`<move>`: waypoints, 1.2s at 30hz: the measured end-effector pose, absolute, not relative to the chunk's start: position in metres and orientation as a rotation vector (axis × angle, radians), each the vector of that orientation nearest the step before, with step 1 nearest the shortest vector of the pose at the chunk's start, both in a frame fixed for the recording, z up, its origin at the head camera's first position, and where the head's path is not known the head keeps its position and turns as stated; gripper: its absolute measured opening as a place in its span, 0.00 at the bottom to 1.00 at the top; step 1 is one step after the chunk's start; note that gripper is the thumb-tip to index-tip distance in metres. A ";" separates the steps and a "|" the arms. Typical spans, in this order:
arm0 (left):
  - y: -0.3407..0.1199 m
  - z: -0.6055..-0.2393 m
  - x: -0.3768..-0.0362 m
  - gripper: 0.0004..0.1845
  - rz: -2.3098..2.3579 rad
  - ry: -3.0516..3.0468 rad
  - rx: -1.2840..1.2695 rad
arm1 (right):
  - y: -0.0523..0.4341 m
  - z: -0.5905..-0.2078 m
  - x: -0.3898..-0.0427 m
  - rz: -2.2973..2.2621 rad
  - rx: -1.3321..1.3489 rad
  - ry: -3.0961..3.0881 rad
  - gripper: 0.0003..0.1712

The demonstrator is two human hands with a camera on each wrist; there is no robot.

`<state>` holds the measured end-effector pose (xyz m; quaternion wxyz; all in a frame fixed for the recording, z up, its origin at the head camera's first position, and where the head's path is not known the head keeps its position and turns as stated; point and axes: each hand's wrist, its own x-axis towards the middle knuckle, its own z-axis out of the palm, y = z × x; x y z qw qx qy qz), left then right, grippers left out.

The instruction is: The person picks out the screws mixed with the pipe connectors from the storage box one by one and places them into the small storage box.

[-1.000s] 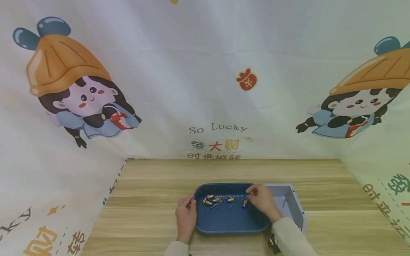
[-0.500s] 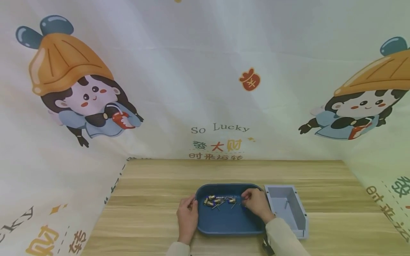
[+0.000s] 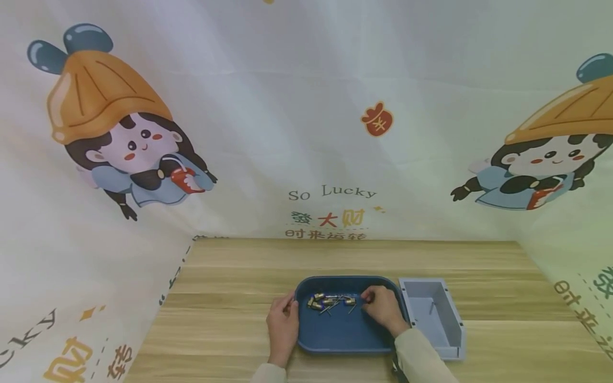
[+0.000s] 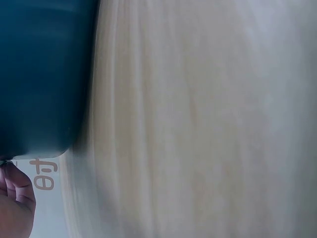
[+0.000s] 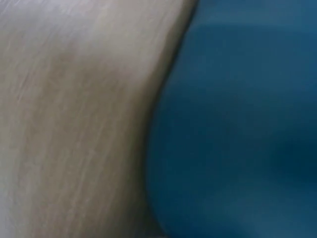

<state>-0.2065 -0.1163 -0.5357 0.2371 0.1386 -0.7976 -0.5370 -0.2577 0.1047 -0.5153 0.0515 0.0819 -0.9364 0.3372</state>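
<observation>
Here, you work on one wooden bench (image 3: pixel 230 298), which carries two containers: one dark blue tray (image 3: pixel 345 340) and, just beside it to your right, one pale grey bin (image 3: pixel 452 324). You have two hands in play. Your left hand (image 3: pixel 283 325) rests at the tray's left rim with fingers curled at its edge; whether it truly grips the rim, you cannot tell. Your right hand (image 3: pixel 381 307) reaches into the tray with fingertips drawn together at the right end of the small metal parts (image 3: pixel 330 303); whether it already pinches one is hidden. The parts lie tangled at the tray's far side, perhaps eight, too small to count surely. One thin pin (image 3: pixel 432 307) seems to lie in the bin. Tangled pieces could lift together and drop onto the bench, and a slack left hand could let the tray slide.
</observation>
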 end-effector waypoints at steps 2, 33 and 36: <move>-0.116 -0.535 -0.206 0.11 -1.473 -2.186 0.377 | 0.105 -0.518 -0.258 1.016 0.236 -2.858 0.09; -0.115 -0.535 -0.207 0.11 -1.448 -2.195 0.402 | 0.103 -0.527 -0.257 0.917 0.180 -2.937 0.05; -0.115 -0.534 -0.207 0.11 -1.441 -2.197 0.398 | 0.102 -0.527 -0.257 0.917 0.192 -2.936 0.05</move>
